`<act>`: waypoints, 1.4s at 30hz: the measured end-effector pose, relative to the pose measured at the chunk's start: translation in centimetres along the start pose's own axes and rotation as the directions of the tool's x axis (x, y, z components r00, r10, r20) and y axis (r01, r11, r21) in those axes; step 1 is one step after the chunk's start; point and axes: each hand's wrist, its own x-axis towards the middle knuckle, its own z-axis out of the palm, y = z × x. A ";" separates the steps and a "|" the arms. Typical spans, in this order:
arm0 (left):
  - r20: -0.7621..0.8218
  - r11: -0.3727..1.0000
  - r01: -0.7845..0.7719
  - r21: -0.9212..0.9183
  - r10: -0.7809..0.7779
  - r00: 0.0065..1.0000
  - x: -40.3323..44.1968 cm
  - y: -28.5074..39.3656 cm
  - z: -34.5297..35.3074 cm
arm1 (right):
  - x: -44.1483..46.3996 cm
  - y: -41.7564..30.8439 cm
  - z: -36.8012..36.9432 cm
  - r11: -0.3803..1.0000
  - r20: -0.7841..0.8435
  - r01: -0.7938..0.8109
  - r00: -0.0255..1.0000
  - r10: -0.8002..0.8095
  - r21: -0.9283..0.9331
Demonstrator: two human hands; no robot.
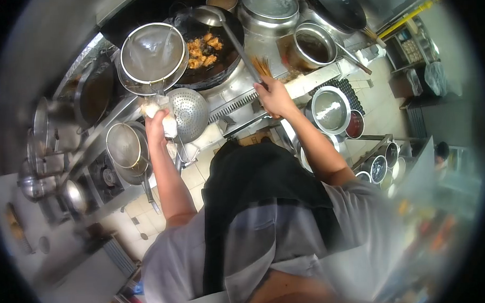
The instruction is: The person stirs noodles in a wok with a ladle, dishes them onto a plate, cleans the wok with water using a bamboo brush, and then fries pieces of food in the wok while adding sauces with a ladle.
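Observation:
My left hand [156, 125] is closed around a white cloth [169, 125] at the handle end of a round mesh strainer [152, 52], left of the wok. The closed fingers of my right hand [275, 98] grip the long handle of a metal ladle [208, 16], whose bowl is over the wok's far side. Browned fried pieces [201, 51] lie in dark oil in the black wok [226, 64]. Just below the wok is a perforated skimmer [183, 113]. A bamboo brush [262, 66] stands beside my right hand.
A lidded pot [270, 5] and a pot of dark liquid [312, 46] stand to the wok's right. Below them are a bowl of pale liquid [330, 110] and a red container [355, 124]. More strainers [123, 146] hang at the left, near a burner [109, 176].

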 end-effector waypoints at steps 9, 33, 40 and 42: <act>0.050 0.997 0.037 -0.074 -0.033 0.998 -0.2 0.3 1.8 | -6.6 3.9 -11.0 0.919 -0.217 -0.091 0.958 0.185 0.383; 0.150 0.982 0.139 -0.125 -0.120 0.981 1.2 -1.6 5.1 | -1.5 13.0 -19.3 -0.024 0.237 -0.240 0.933 0.272 0.971; 0.109 0.989 0.089 -0.115 -0.076 0.991 -0.1 -0.8 5.6 | -3.1 12.9 -20.0 -0.339 0.190 -0.162 0.981 0.050 0.927; 0.105 0.994 0.067 -0.088 -0.057 0.993 0.1 -1.0 5.1 | -3.5 12.7 -20.0 -0.442 0.164 -0.165 0.986 -0.042 0.882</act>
